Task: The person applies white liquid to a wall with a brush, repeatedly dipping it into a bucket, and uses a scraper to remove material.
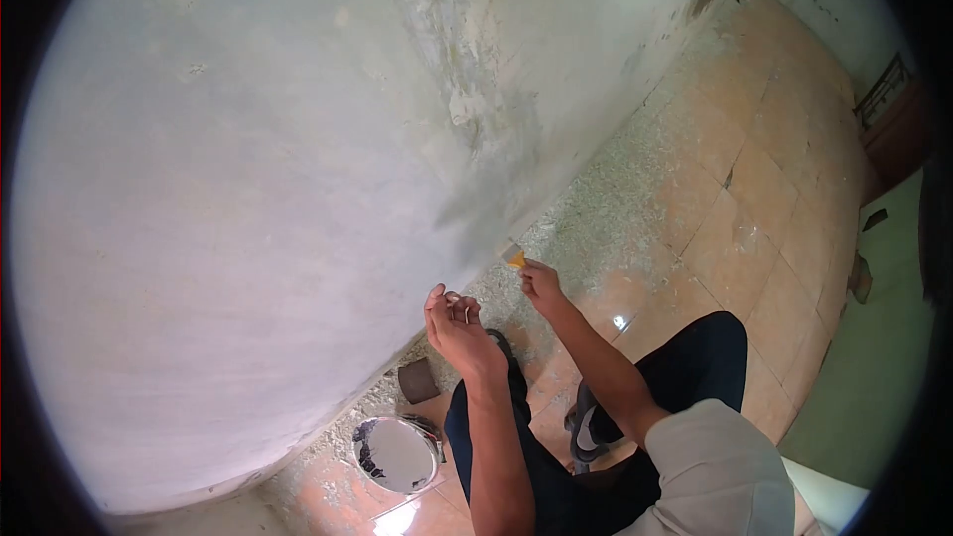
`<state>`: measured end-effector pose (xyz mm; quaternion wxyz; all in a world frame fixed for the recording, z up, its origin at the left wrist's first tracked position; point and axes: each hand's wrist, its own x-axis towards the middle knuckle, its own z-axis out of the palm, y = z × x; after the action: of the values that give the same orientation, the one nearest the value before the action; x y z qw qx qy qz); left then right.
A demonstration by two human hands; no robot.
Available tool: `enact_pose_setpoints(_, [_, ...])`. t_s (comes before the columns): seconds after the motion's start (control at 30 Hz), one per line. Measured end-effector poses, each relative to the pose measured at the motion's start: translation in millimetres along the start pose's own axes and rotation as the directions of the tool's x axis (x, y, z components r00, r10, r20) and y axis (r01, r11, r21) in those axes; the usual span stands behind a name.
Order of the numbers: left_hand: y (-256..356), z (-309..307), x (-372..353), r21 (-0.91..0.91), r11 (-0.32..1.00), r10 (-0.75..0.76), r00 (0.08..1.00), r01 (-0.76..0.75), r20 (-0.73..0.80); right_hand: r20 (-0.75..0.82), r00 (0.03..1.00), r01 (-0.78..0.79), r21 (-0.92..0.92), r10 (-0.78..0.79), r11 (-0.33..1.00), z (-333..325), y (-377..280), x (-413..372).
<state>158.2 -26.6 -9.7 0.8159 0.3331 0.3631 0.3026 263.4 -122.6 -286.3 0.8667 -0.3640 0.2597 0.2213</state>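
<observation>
In my right hand (541,283) is a putty knife (513,255) with a yellow handle, its fingers closed round the handle. The blade points up and left, close to the foot of the wall (248,189). My left hand (457,333) is raised beside the wall, lower left of the putty knife. Its fingers are loosely bent and apart, with nothing visible in them. Near the blade, the wall has a darker grey, rough patch (486,139) running upward, with peeled spots.
Scraped flakes (615,194) cover the tiled floor (745,238) along the wall. A round bucket (397,455) of greyish-white paste stands at lower left, near a dark brown square piece (418,380). My bent legs (695,362) are below my hands. Wooden furniture (893,129) stands far right.
</observation>
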Motion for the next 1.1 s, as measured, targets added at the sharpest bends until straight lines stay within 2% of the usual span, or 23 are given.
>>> enact_pose_setpoints(0.07, [-6,-7,-1,0.017,1.0,0.006,0.999,-0.007,0.041,0.084,0.995,-0.04,-0.095,0.048,0.995,13,25,43])
enact_pose_setpoints(0.1, [-7,-10,2,0.032,0.999,0.01,0.997,-0.013,0.077,0.094,0.995,-0.036,-0.087,0.044,0.996,35,18,32])
enact_pose_setpoints(0.17, [-3,-11,9,0.021,1.0,0.02,0.997,-0.022,0.069,0.171,0.982,0.076,0.041,-0.082,0.996,85,-15,-28])
enact_pose_setpoints(0.27, [0,-10,15,-0.019,1.0,0.02,0.999,-0.019,0.043,0.128,0.984,0.116,0.071,-0.124,0.991,90,-47,-100])
enact_pose_setpoints(0.37, [5,-5,11,-0.03,0.999,0.02,1.0,-0.019,0.021,0.142,0.987,0.067,0.058,-0.074,0.996,61,-22,-56])
enact_pose_setpoints(0.47, [3,-6,7,-0.033,0.999,0.024,1.0,-0.024,0.009,0.116,0.991,0.063,0.019,-0.064,0.998,117,-42,-68])
enact_pose_setpoints(0.5, [4,-8,10,-0.031,0.999,0.029,1.0,-0.029,-0.005,0.146,0.986,0.071,0.103,-0.086,0.992,138,-57,-90])
enact_pose_setpoints(0.53, [7,-11,11,-0.03,0.999,0.033,0.999,-0.033,-0.006,0.149,0.985,0.068,0.104,-0.083,0.992,149,-70,-121])
enact_pose_setpoints(0.6, [7,-9,11,-0.05,0.998,0.036,0.999,-0.037,-0.018,0.29,0.944,0.117,0.15,-0.157,0.982,165,-101,-175])
enact_pose_setpoints(0.63, [6,-7,10,-0.061,0.997,0.037,0.999,-0.037,-0.012,0.296,0.941,0.126,0.146,-0.165,0.981,165,-114,-188])
enact_pose_setpoints(0.7, [8,-8,9,-0.041,0.998,0.038,0.999,-0.038,-0.003,0.467,0.871,0.083,0.169,-0.154,0.982,161,-133,-207])
enact_pose_setpoints(0.77, [8,-10,10,-0.04,0.998,0.051,0.999,-0.051,0.001,0.469,0.861,0.106,0.211,-0.196,0.972,177,-152,-220])
enact_pose_setpoints(0.87, [8,-12,9,-0.044,0.998,0.051,0.999,-0.051,-0.004,0.485,0.834,0.158,0.249,-0.264,0.956,198,-176,-212])
enact_pose_setpoints(0.97, [9,-10,12,-0.054,0.997,0.047,0.999,-0.047,-0.011,0.536,0.798,0.21,0.18,-0.275,0.961,215,-185,-206])
enact_pose_setpoints(1.03, [8,-10,12,-0.059,0.997,0.042,0.999,-0.043,-0.015,0.53,0.809,0.25,0.082,-0.255,0.965,207,-165,-178])
enact_pose_setpoints(1.1, [5,-10,13,-0.073,0.996,0.042,0.999,-0.041,0.007,0.428,0.888,0.195,-0.023,-0.167,0.98,164,-123,-134])
